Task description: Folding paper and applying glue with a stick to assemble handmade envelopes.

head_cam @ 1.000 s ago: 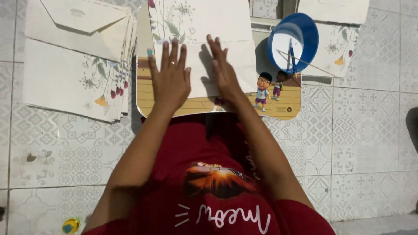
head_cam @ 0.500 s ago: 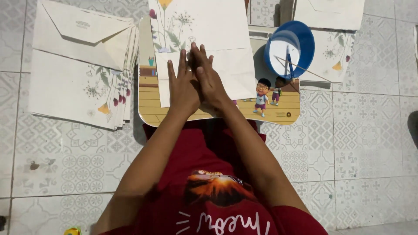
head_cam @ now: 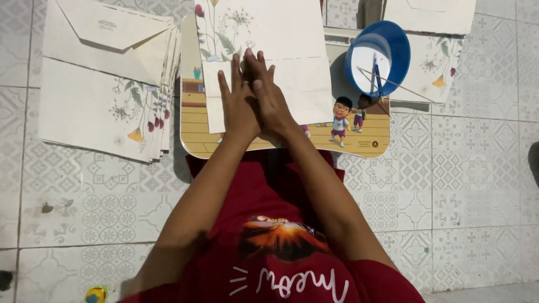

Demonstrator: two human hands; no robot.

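My left hand and my right hand lie flat side by side, the right partly over the left, pressing on a cream sheet with a flower print. The sheet rests on a small lap table with a cartoon picture. Fingers of both hands are stretched out and hold nothing. A ring shows on my left hand.
A stack of cream flowered envelopes lies on the tiled floor to the left. A blue bowl with a thin stick in it stands on the table's right end. More flowered sheets lie at the top right. My red shirt fills the foreground.
My hands, apart and flat on the sheet a second ago, have slid together toward the middle; the right now overlaps the left.
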